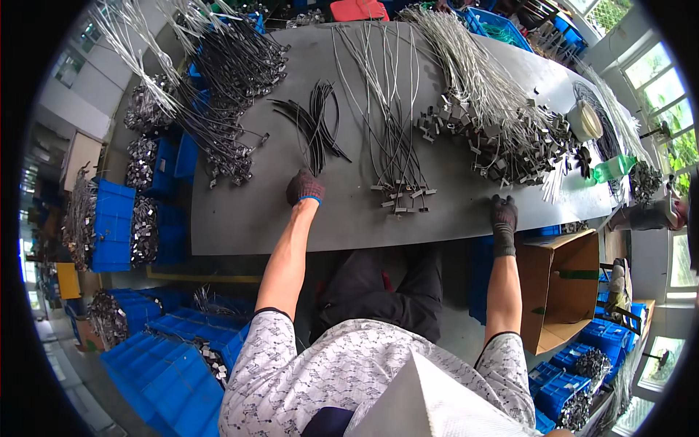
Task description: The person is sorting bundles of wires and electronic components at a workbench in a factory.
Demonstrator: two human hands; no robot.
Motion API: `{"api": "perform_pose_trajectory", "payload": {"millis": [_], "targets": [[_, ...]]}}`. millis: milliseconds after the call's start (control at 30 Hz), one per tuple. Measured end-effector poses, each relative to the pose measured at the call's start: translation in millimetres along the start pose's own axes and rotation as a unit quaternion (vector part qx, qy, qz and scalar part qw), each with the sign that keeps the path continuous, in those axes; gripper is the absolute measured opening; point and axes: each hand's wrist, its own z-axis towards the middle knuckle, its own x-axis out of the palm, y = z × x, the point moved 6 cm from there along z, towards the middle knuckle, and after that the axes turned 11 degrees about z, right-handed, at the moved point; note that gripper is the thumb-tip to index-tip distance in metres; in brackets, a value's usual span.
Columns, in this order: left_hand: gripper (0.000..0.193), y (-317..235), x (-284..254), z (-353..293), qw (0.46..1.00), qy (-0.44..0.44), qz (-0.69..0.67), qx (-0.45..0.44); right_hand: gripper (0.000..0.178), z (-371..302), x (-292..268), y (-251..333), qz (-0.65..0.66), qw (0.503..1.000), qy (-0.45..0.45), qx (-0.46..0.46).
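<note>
My left hand (304,188), in a dark knitted glove with a blue cuff, is closed at the lower end of a loose bundle of thin black tubes (317,135) on the grey table. Its fingers touch the tube ends, but what lies inside them is hidden. My right hand (504,213), also in a dark glove, rests at the table's front edge with its fingertips slightly apart and nothing visible in them. Between the hands, farther in, several cables (386,109) lie spread lengthwise, their grey connector ends (402,195) toward me.
A big heap of cables with metal clips (510,138) covers the table's right side, beside a tape roll (585,120) and a green bottle (614,169). More black cables (233,87) hang over the left edge. Blue crates (113,222) and a cardboard box (557,291) flank me.
</note>
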Motion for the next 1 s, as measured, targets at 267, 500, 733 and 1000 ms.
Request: {"api": "perform_pose_trajectory", "payload": {"millis": [267, 500, 733, 1000], "targets": [[0.023, 5, 60, 44, 0.983, 0.056, 0.114, 0.131, 0.036, 18, 12, -70, 0.165, 0.982, 0.078, -0.038], [0.015, 27, 61, -19, 0.847, 0.263, -0.451, -0.103, 0.026, -111, 1, -137, 0.474, 0.852, 0.215, 0.056], [0.017, -4, 51, -126, 0.557, 0.412, -0.717, -0.078, 0.024, -379, -9, -329, -0.175, 0.937, 0.3, -0.032], [0.014, -138, 46, -228, 0.492, 0.541, -0.683, 0.014, 0.03, -600, -90, -362, -0.07, 0.908, 0.372, 0.178]]}}
